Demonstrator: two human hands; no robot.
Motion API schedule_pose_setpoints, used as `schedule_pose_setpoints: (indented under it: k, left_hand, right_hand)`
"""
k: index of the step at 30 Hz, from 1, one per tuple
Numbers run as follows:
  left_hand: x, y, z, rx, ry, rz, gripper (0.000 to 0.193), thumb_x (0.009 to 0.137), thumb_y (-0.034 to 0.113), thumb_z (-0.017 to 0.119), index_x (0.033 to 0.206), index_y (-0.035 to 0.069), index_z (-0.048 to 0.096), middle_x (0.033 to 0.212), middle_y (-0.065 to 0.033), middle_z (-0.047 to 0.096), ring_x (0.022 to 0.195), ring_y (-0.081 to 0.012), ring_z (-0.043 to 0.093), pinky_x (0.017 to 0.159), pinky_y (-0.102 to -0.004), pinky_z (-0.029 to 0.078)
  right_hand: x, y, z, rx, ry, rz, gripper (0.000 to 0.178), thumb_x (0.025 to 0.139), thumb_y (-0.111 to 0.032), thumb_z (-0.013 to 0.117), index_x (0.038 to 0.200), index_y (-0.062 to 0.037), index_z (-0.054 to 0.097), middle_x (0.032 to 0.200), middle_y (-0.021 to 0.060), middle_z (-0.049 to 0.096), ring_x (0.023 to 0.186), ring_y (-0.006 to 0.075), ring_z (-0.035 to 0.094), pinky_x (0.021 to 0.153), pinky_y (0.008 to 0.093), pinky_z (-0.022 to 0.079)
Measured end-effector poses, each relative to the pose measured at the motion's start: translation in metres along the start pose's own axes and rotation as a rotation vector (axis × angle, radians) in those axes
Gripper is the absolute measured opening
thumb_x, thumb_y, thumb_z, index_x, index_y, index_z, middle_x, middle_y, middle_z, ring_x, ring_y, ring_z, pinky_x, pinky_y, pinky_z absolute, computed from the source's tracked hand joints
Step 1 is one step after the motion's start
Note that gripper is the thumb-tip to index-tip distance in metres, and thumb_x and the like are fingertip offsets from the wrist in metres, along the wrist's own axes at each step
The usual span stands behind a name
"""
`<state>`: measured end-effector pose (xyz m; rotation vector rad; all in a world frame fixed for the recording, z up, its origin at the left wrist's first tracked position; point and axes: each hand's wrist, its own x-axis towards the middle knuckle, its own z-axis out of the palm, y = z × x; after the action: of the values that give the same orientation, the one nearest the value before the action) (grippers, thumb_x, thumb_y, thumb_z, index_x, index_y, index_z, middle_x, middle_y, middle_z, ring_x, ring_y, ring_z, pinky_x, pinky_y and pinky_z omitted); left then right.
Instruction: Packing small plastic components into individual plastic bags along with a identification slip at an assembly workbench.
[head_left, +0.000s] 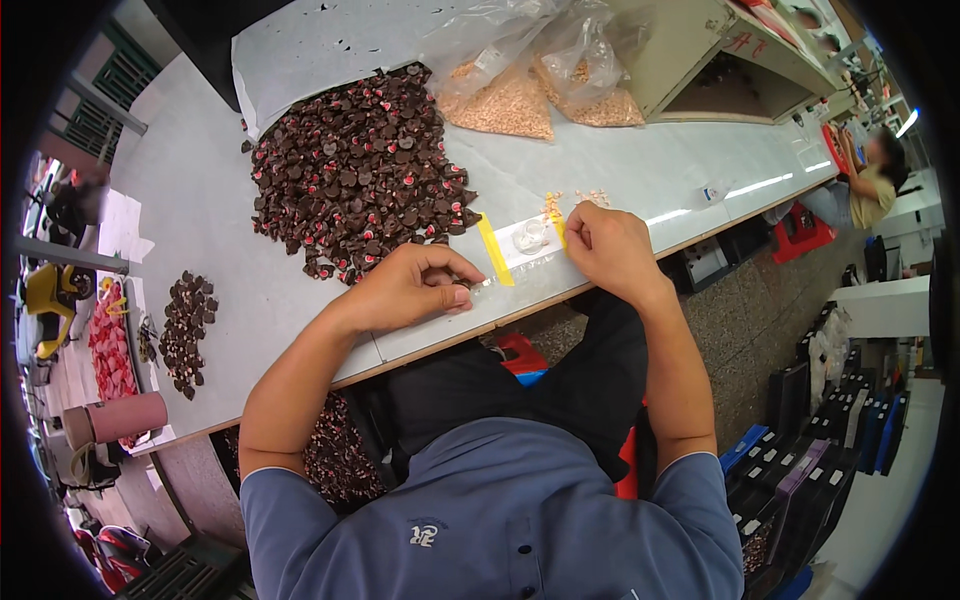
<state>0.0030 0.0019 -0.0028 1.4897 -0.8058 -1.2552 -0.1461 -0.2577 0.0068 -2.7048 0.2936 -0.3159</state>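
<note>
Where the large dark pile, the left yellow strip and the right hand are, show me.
Large dark pile (350,170): head view, on the middle of its heaped pieces.
Left yellow strip (495,250): head view, midway along its length.
Right hand (615,252): head view, on the back of the hand.

The curled hands (408,285) (612,250) hide anything they may hold — the far-off co-worker (872,203) is blurred.

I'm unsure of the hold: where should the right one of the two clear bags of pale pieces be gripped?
Probably best by the bunched plastic at the top of the right bag, from above and the person's side. Its filled bottom bulges, while the gathered plastic gives a narrower hold. The left bag and beige box flank it; bare tabletop lies in front.
</note>
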Motion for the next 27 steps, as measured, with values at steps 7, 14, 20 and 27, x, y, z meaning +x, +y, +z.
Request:
schedule_pose_setpoints:
  k: [7, 14, 20, 27]
  left_hand:
    - [-0.003, 0.012, 0.008, -0.218, -0.112, -0.107, 0.024, 0.09, 0.015, 0.072, 0.107, -0.001, 0.067, 0.095, -0.0083, 0.07, 0.09, -0.0168, 0.07, 0.071, -0.0249, 0.056]
    - [-0.007, 0.008, 0.006, -0.253, -0.105, -0.124, 0.024, 0.091, 0.024, 0.071, 0.103, 0.003, 0.069, 0.093, -0.0062, 0.071, 0.085, -0.0133, 0.069, 0.069, -0.0239, 0.055]
    - [-0.004, 0.008, 0.008, -0.291, -0.034, -0.114, 0.022, 0.092, 0.02, 0.07, 0.102, 0.001, 0.068, 0.093, -0.0087, 0.071, 0.087, -0.0159, 0.07, 0.07, -0.0254, 0.056]
    - [0.0, 0.001, 0.007, -0.269, 0.013, -0.04, 0.012, 0.086, 0.006, 0.074, 0.097, 0.0, 0.071, 0.103, -0.0086, 0.068, 0.086, -0.0163, 0.069, 0.064, -0.0243, 0.055]
  right_hand:
    - [-0.034, -0.047, 0.024, 0.728, 0.126, 0.094, 0.005, 0.081, -0.002, 0.067, 0.082, -0.0018, 0.061, 0.063, -0.0021, 0.057, 0.055, 0.0023, 0.051, 0.05, 0.0196, 0.04]
    - [-0.033, -0.092, 0.056, 0.784, 0.27, -0.119, 0.007, 0.08, -0.001, 0.07, 0.081, -0.0023, 0.063, 0.063, 0.0028, 0.058, 0.049, 0.0085, 0.053, 0.046, 0.0238, 0.041]
    - [-0.034, -0.09, 0.052, 0.702, 0.312, -0.202, 0.004, 0.083, 0.002, 0.067, 0.083, 0.0002, 0.063, 0.069, 0.005, 0.061, 0.054, 0.0075, 0.055, 0.048, 0.0219, 0.041]
    - [-0.036, -0.083, 0.039, 0.791, 0.178, -0.01, 0.009, 0.084, 0.0, 0.067, 0.091, -0.0007, 0.062, 0.064, 0.0047, 0.061, 0.053, 0.0089, 0.055, 0.048, 0.0232, 0.041]
